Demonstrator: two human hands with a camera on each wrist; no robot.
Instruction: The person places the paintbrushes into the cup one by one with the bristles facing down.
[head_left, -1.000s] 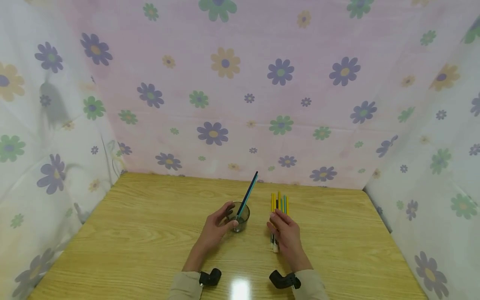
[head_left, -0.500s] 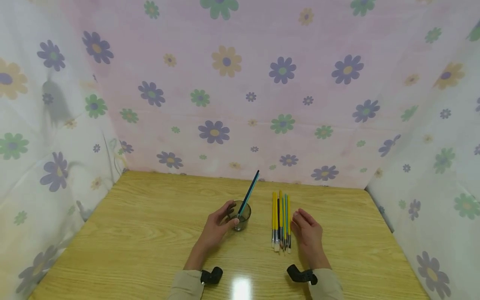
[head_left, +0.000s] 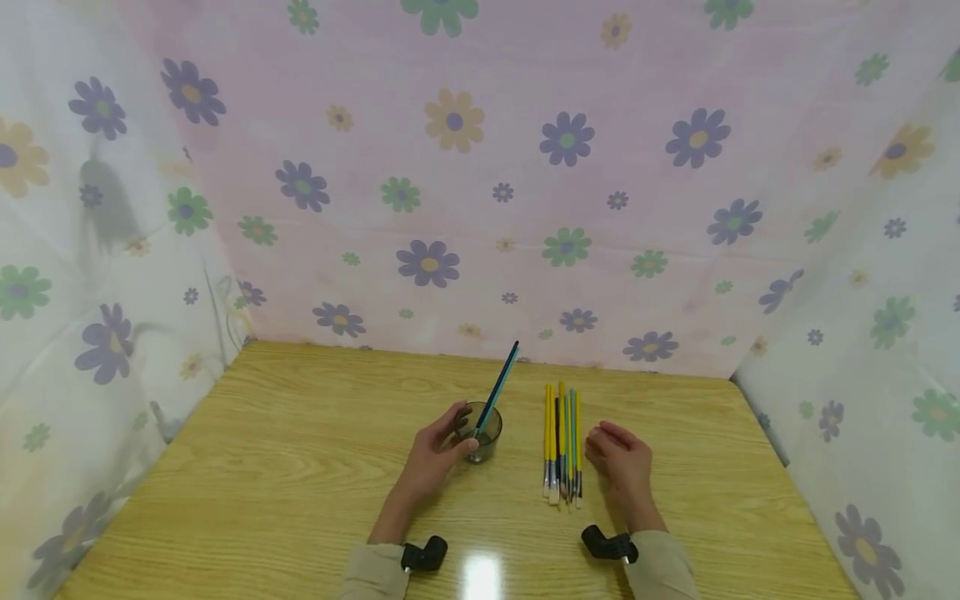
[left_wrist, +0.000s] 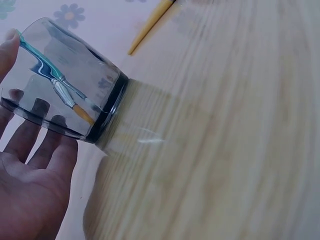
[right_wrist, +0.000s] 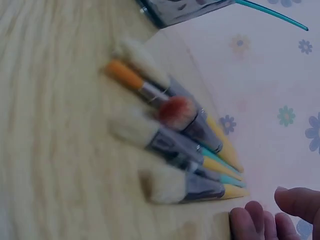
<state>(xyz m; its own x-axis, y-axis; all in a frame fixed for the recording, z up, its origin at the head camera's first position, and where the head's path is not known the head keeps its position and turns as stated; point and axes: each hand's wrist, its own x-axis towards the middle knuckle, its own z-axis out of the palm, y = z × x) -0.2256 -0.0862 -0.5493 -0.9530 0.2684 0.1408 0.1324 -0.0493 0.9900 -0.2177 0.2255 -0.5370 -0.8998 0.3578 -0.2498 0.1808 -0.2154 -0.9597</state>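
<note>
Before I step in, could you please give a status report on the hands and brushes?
Left hand grips glass; two brushes lean inside. Right hand holds nothing, beside loose brushes on table. No obstruction seen.

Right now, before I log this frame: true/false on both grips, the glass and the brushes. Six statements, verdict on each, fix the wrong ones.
1. The left grip holds the glass. True.
2. The right grip is just to the right of the brush row. True.
3. The glass is to the right of the brush row. False: it is to the left.
4. Two brushes lean in the glass, bristles down. True.
5. Every handle in the brush row is yellow. False: a teal handle and a dark handle lie there too.
6. The right grip holds a brush. False: no brush is in it.
</note>
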